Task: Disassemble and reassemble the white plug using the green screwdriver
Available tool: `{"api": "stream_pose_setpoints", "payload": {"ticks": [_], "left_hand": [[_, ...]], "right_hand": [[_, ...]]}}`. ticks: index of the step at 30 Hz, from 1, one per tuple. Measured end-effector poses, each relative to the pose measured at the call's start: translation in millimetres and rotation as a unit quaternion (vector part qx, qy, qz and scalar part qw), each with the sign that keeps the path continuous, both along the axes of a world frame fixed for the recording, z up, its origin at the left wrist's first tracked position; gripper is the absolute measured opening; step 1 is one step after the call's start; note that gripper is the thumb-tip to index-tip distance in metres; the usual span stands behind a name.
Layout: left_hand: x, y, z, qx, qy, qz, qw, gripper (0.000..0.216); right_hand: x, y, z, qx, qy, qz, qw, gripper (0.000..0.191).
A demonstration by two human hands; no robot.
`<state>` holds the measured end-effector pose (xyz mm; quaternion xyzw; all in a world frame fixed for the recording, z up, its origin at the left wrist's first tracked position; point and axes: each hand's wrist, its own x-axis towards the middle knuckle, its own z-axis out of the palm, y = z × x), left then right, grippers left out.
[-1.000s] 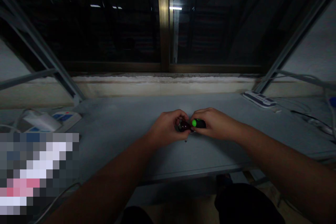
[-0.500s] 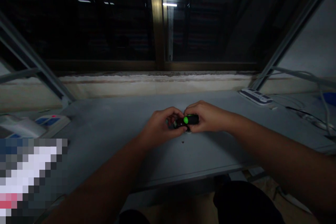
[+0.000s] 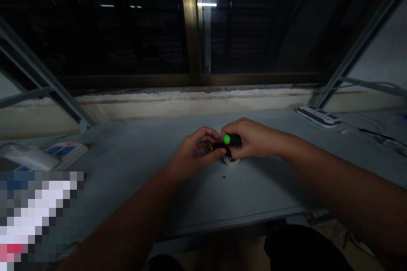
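Note:
Over the middle of the desk, my right hand (image 3: 244,137) is closed around the black handle of what looks like a screwdriver (image 3: 233,139). Its bright green round end faces toward me, and its shaft is hidden. Close beside it, my left hand (image 3: 199,148) pinches a small dark object (image 3: 218,146), mostly covered by fingers, whose kind I cannot make out. A white ring-shaped item (image 3: 231,160) shows on the desk just under my hands. Nearer to me lies a tiny dark bit (image 3: 224,177).
A white-and-grey power strip (image 3: 319,116) sits at the right rear of the grey desk (image 3: 127,148), with cables beyond it. At left, another power strip (image 3: 70,152) holds a white plug-in adapter (image 3: 38,157). A window (image 3: 127,42) and metal posts stand behind.
My right hand has tilted the green-ended handle so its end points more at me. More of the white ring now shows below my hands. The view has shifted slightly.

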<state>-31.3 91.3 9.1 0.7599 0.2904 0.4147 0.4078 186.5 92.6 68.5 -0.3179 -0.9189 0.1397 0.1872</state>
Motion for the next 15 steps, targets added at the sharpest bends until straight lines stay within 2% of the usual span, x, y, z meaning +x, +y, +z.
{"api": "stream_pose_setpoints", "payload": {"ticks": [3,7,11,15], "left_hand": [[-1,2,-1.2,0.001,0.016,0.013,1.0,0.031],[-3,8,-6.0,0.005,0.048,0.053,0.997,0.034],[-5,14,-9.7,-0.044,0.05,0.084,0.994,0.04],[-4,20,-13.3,-0.136,0.011,0.067,0.988,0.045]], "right_hand": [[7,5,3.5,0.026,0.006,-0.009,1.0,0.007],[20,17,-0.3,0.057,-0.016,-0.063,0.996,0.007],[27,33,-22.4,0.039,-0.073,-0.085,0.993,0.006],[26,43,-46.8,0.01,-0.095,-0.072,0.993,0.009]]}}
